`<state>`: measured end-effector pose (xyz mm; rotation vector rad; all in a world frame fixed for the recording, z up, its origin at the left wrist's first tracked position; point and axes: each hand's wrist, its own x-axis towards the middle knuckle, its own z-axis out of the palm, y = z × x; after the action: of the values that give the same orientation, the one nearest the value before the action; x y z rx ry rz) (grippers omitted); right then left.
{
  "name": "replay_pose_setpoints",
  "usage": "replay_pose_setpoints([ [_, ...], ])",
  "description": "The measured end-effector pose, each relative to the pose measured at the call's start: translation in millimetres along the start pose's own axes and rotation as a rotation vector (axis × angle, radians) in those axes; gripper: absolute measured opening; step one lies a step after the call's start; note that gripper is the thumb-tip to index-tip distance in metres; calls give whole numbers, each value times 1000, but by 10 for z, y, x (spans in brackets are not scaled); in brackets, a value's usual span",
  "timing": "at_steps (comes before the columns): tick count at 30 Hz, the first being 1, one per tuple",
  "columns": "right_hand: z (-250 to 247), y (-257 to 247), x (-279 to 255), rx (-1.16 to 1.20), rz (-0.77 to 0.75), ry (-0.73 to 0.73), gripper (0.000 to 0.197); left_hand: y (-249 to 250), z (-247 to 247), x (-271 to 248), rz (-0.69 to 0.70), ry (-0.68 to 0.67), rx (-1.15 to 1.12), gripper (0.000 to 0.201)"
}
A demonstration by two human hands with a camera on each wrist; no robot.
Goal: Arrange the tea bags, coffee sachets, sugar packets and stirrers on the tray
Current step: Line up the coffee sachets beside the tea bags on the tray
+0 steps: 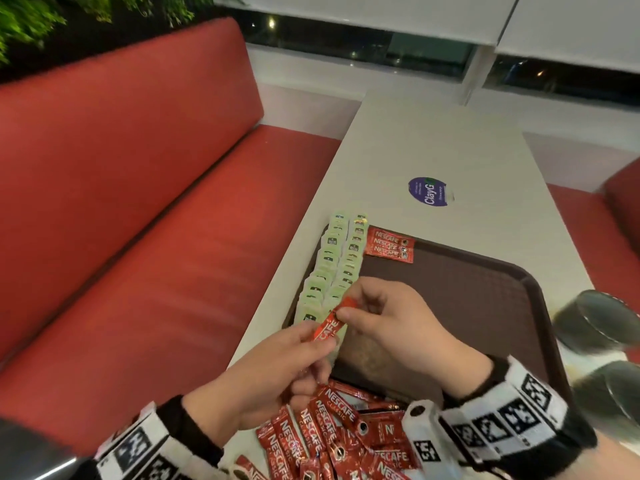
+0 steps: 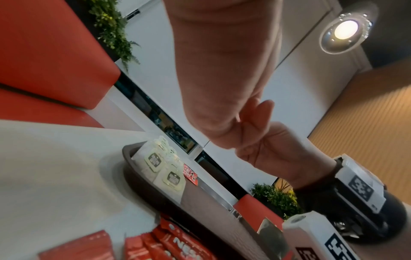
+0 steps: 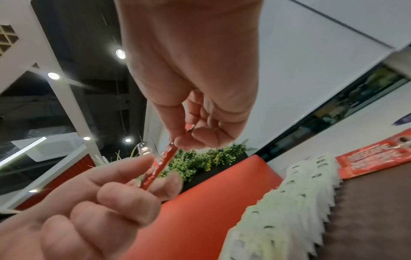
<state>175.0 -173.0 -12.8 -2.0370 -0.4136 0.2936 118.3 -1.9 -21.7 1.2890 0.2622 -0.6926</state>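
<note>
From the head we see our left hand [image 1: 277, 368] and right hand [image 1: 388, 323] both pinching one sachet [image 1: 330, 323] over the tray [image 1: 485, 299] beside the tea bags [image 1: 332, 268], likely passing it for placing; the left wrist shows only our loosely curled right hand [image 2: 266, 146]; the right wrist confirms both pinches.

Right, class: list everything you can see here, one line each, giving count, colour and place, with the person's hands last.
tray: one, dark brown, on the table.
tea bags: many, pale green, two overlapping rows along the tray's left edge.
placed coffee sachets: small stack, red, far end of the tray beside the tea bags.
loose coffee sachets: a pile, red, on the table at the tray's near edge.
held coffee sachet: one, red, above the tray.
table: one, white.
sticker: one, purple, on the table.
bench: one, red, left.
left hand: pinches the held sachet.
right hand: pinches its other end.
</note>
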Motion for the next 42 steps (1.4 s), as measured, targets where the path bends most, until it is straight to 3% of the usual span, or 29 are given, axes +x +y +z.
replay_pose_setpoints([
  [2,-85,58,-39,-54,77,13,23,-14,-25,17,87,92,44,10],
  [6,-275,105,-91,-114,183,-103,20,-50,-115,43,167,194,199,9],
  [8,-384,216,-1,-109,217,-5,19,-57,-143,38,187,253,246,10],
  [12,-699,574,378,-31,305,341,9,-106,-213,-31,177,307,175,12],
  [14,-853,768,587,-89,371,389,8,-159,-264,-82,148,320,149,14],
  [21,-976,1298,1094,-162,640,318,20,-362,-481,-191,98,413,97,9],
  [25,-946,1385,1248,-319,629,288,16,-394,-536,-209,93,445,81,8],
  [28,-940,1457,1291,-270,618,319,25,-403,-543,-213,90,456,64,8],
  [34,-880,1477,1357,-282,627,338,13,-423,-536,-216,90,457,62,9],
  [39,-806,1462,1421,-144,686,374,22,-445,-545,-230,83,458,78,9],
  [42,-806,1413,1439,-176,724,343,21,-447,-564,-257,80,460,84,9],
])
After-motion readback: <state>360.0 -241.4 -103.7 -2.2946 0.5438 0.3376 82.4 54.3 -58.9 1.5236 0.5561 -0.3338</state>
